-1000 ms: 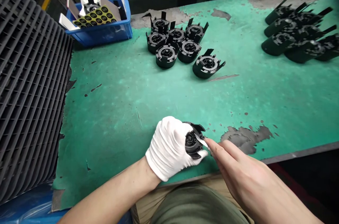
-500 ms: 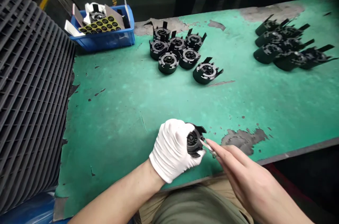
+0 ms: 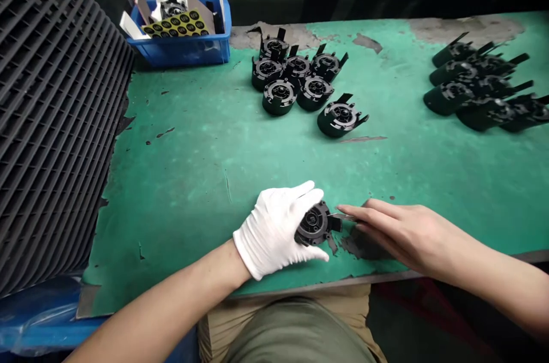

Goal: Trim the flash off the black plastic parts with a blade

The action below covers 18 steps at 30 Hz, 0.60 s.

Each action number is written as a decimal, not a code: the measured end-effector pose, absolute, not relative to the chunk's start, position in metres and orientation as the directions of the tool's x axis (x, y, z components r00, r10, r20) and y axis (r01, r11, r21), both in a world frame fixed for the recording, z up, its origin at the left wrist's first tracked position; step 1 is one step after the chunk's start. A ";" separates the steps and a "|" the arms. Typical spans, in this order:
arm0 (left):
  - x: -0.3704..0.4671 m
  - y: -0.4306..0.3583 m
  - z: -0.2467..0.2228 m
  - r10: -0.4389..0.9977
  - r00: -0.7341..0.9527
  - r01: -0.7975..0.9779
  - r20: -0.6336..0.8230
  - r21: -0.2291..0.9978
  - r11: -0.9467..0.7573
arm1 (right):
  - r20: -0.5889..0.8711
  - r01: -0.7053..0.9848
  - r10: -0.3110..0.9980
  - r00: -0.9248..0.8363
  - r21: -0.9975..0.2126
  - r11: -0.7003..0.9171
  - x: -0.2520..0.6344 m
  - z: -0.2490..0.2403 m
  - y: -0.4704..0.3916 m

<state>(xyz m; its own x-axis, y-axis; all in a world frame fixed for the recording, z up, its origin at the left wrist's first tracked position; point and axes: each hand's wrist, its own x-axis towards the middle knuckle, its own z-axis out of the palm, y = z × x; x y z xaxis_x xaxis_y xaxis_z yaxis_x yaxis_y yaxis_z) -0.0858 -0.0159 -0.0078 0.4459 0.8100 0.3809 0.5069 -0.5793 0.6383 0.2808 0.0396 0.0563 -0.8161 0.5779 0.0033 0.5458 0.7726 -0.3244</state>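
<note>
A black round part [image 3: 313, 222] with prongs lies within the fingers of my left hand [image 3: 278, 226], which wears a white glove. The thumb is below the part and the fingers curve over its upper left side. My bare right hand [image 3: 398, 228] pinches a thin metal tool [image 3: 342, 216], whose tip is at the right side of the part, beside a prong. The exact contact of the tip cannot be made out. Beyond my hands, a single black part [image 3: 339, 117] stands on the green table [image 3: 184, 151].
Several similar black parts [image 3: 279, 95] stand grouped at the back middle, with another group [image 3: 448, 97] at the right. A blue bin [image 3: 184, 51] holding a yellow sticker sheet [image 3: 175, 26] sits at the back left. Dark grilles [image 3: 51, 106] rise along the left edge.
The round part has turned in my left hand, whose fingers have loosened and spread. My right hand has moved up and right, and its tool now lies flatter. The view has shifted slightly.
</note>
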 end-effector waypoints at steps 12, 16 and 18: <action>-0.093 -0.012 -0.001 0.804 0.493 0.527 0.333 0.620 -0.581 | -0.336 0.394 0.259 -0.905 -0.438 0.808 0.244 0.097 0.126; -0.094 -0.011 0.004 0.812 0.512 0.545 0.279 0.625 -0.559 | -0.364 0.340 0.185 -0.913 -0.424 0.839 0.235 0.095 0.130; -0.095 -0.010 0.005 0.811 0.516 0.541 0.276 0.628 -0.559 | -0.352 0.296 0.152 -0.923 -0.402 0.866 0.233 0.094 0.131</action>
<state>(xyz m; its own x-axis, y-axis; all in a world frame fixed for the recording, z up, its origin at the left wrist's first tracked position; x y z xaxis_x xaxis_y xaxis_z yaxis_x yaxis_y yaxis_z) -0.0947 -0.0105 0.0049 0.5160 0.8108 0.2764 0.5412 -0.5587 0.6284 0.2335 0.1306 0.0944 -0.9235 0.1520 -0.3522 0.2960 0.8664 -0.4022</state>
